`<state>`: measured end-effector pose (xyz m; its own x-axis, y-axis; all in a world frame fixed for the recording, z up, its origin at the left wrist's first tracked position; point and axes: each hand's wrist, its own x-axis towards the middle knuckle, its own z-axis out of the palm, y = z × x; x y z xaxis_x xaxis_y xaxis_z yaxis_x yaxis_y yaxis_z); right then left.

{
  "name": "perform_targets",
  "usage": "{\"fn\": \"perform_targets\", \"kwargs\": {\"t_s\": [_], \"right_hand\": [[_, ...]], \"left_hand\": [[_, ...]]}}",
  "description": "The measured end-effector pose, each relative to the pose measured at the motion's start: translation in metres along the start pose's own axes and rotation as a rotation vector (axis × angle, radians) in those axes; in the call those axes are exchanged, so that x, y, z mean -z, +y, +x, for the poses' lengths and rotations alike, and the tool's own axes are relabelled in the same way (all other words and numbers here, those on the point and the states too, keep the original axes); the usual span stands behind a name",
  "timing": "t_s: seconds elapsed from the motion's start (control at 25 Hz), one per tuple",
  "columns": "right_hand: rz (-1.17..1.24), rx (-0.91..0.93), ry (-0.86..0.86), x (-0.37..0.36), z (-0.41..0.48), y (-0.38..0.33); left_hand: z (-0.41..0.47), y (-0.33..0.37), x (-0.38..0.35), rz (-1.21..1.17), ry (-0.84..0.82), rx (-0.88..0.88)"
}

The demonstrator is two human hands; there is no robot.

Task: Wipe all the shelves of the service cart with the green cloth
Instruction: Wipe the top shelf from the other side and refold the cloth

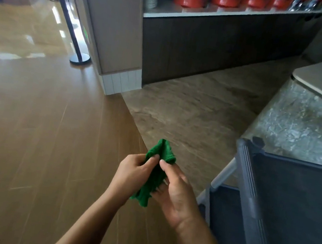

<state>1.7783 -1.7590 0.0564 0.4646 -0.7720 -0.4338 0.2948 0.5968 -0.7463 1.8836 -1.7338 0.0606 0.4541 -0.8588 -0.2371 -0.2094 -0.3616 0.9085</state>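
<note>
Crumpled green terry cloth (162, 151) is held in mid-air between both hands, above the brown wooden plank floor (40, 136). Left hand (131, 172) pinches its upper edge, thumb against curled fingers. Right hand (176, 196) grips it likewise, thumb on top, fingers beneath. Grey-framed service cart with dark shelves (247, 175) stands just right, apart from the cloth.

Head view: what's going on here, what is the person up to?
A person holds the green cloth in front of them with both hands. The left hand and right hand grip it above the wooden floor, apparently bunching or folding it. The service cart stands at their right, and the cloth does not touch it. Nothing is being wiped right now.
</note>
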Motion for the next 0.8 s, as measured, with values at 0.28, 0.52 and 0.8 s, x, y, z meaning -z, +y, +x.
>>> {"fn": "perform_targets", "kwargs": {"t_s": [0.28, 0.52, 0.8], "right_hand": [[-0.133, 0.124, 0.316, -0.016, 0.120, -0.047], [-0.030, 0.147, 0.456, -0.022, 0.226, -0.091], [0.154, 0.191, 0.612, 0.007, 0.286, -0.143]], "left_hand": [[0.146, 0.014, 0.021, -0.197, -0.212, 0.010], [0.297, 0.046, 0.042, -0.360, -0.481, 0.129], [0.413, 0.090, 0.004, -0.332, -0.725, 0.242]]}}
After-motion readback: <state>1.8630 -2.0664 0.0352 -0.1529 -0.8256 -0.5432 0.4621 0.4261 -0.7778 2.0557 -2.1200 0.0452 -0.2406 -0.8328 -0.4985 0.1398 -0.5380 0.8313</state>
